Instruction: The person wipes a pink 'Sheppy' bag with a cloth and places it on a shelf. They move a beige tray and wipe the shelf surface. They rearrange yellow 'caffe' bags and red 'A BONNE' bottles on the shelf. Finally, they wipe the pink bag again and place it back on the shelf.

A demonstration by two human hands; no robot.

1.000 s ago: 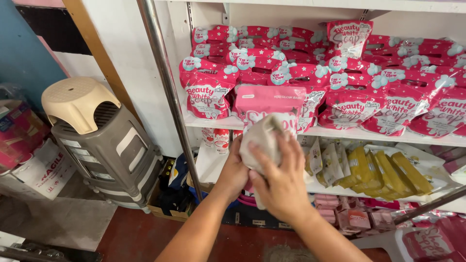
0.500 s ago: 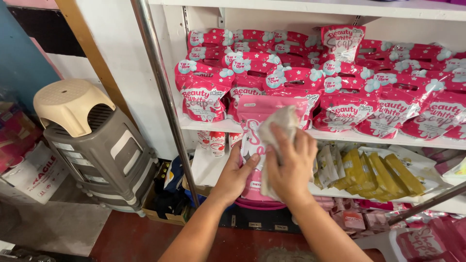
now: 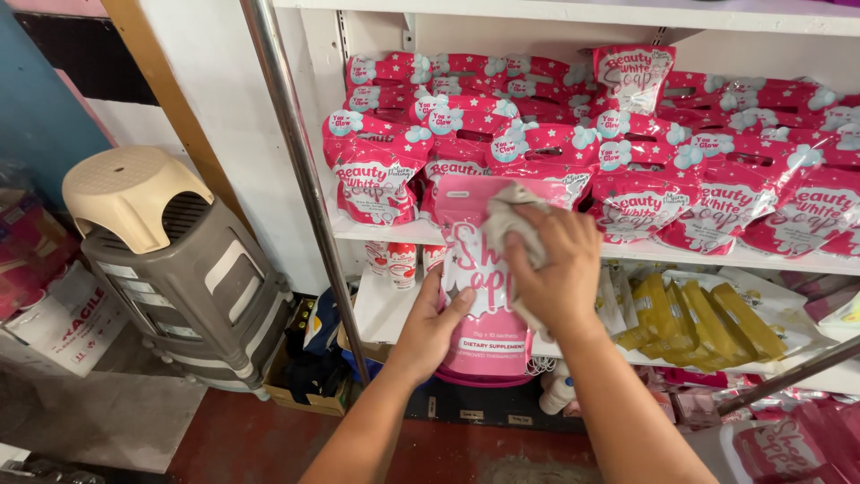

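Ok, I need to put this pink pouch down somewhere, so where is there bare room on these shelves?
Bare patch: lower shelf's left end, between the small red-capped bottles and the yellow packets. The upper shelf is crowded with red soap pouches edge to edge.

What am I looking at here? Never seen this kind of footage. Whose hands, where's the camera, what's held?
There is no machine: one camera worn on a person's head looks down at their own two bare hands. The left hand holds a light pink stand-up pouch from its left edge. The right hand presses a crumpled pale cloth against the pouch's upper front. Behind is a white shelf packed with dark pink soap bags; the shelf below carries yellow packets. To the left, a beige stool sits on stacked grey stools.
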